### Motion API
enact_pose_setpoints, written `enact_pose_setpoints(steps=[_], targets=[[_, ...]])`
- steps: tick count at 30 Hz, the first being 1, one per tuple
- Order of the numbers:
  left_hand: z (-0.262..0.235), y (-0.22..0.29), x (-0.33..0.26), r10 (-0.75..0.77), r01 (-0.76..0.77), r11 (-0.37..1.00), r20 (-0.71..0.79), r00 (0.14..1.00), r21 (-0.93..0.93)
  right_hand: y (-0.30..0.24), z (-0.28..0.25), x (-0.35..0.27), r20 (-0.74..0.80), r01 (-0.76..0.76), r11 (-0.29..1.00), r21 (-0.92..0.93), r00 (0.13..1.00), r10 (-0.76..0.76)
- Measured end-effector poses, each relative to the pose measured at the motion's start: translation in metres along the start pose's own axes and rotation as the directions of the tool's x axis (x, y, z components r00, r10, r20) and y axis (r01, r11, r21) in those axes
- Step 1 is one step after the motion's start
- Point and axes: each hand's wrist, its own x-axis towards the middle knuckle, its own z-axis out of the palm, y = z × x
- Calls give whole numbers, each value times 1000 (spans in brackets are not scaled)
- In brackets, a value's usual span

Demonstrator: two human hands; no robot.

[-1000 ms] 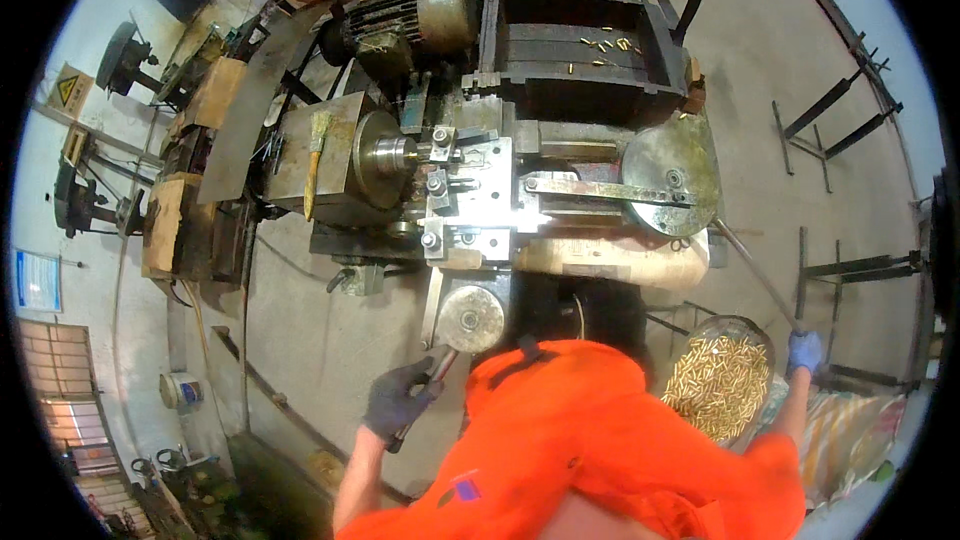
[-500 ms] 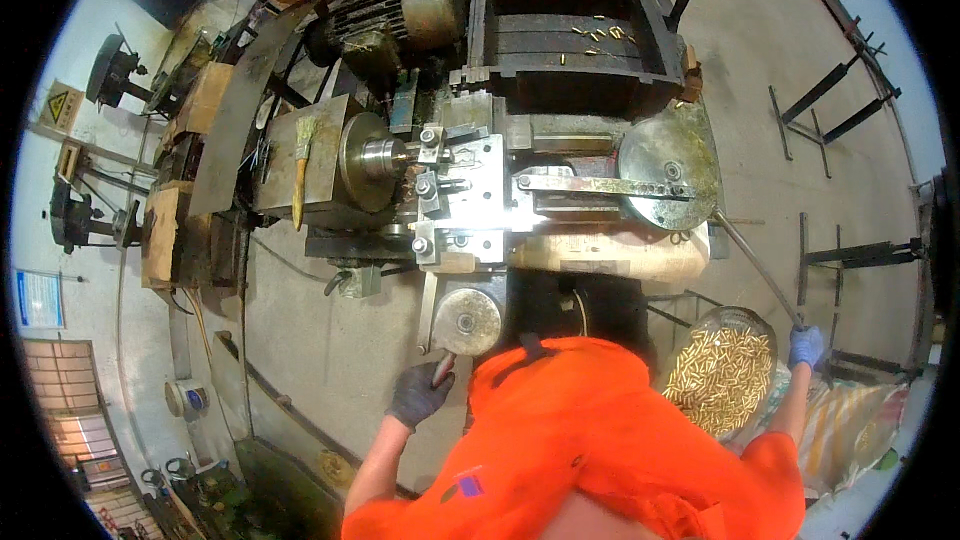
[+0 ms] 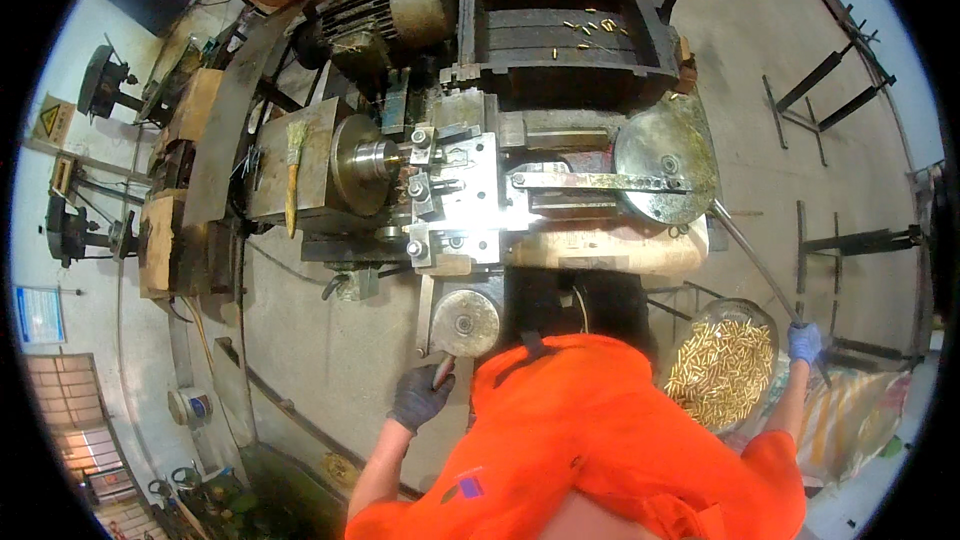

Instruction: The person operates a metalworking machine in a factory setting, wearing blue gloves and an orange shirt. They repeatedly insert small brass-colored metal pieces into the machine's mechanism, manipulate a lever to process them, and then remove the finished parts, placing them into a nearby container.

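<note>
My left hand (image 3: 420, 396), in a dark grey glove, is closed round a short crank handle (image 3: 443, 372). That handle sits on an arm beside a round metal handwheel disc (image 3: 465, 323) at the front of a lathe. On the right, my blue-gloved right hand (image 3: 804, 342) grips a long metal lever (image 3: 752, 254), which runs up to a large round plate (image 3: 668, 168). A flat link bar (image 3: 600, 183) joins this plate to the bright tool slide (image 3: 468, 195). At the slide's left end, a small brass-coloured piece shows by the chuck (image 3: 375, 159).
A basin (image 3: 765, 316) full of small brass parts stands near my right arm. Several similar pieces lie in a dark metal tray (image 3: 520, 38) behind the slide. A brush (image 3: 293, 180) rests on the headstock, with a motor (image 3: 390, 20) behind. Striped sacks (image 3: 850, 415) lie at right.
The whole view has shifted slightly to the left and up. Both hands keep their grips on the crank handle and the lever, with little visible movement.
</note>
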Motion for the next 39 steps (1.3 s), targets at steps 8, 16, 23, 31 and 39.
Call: enact_pose_setpoints(steps=[8, 16, 23, 31, 39], targets=[[1, 0, 0, -23, 22, 999, 40, 999, 31, -21, -28, -21, 17, -26, 1000, 2, 1000, 26], [0, -2, 1, -19, 18, 1000, 50, 999, 8, -8, -13, -21, 52, -45, 999, 5, 998, 45], [1, -3, 1, 1, -1, 1000, 15, 1000, -3, -23, -32, -36, 79, -94, 996, -9, 992, 94], [2, -3, 0, 17, -18, 999, -7, 1000, -38, -21, -29, -42, 63, -93, 995, -24, 994, 94], [2, -6, 1, 27, -27, 999, -3, 1000, -17, -17, -24, -49, 57, -94, 996, -13, 994, 94]])
